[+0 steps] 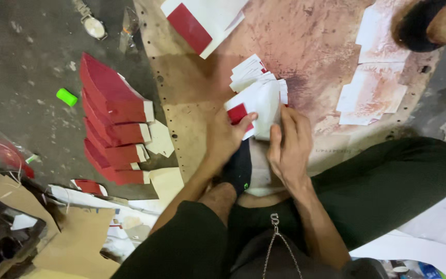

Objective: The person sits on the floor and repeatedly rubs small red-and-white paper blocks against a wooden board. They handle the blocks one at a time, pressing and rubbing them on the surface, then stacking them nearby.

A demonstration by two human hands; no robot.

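Both hands' grip (256,116) on one card stack (259,93) — perhaps four red piles (114,129) alongside.

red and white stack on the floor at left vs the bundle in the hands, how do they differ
The floor stack lies untouched in a long overlapping row, mostly red faces up. The held bundle is fanned, mostly white, one red patch showing, gripped by the left hand and right hand. Both look like red-and-white card pieces.

red folded cartons (114,129) stacked | green lighter (66,96) | wristwatch (93,25) | brown cardboard (78,243)
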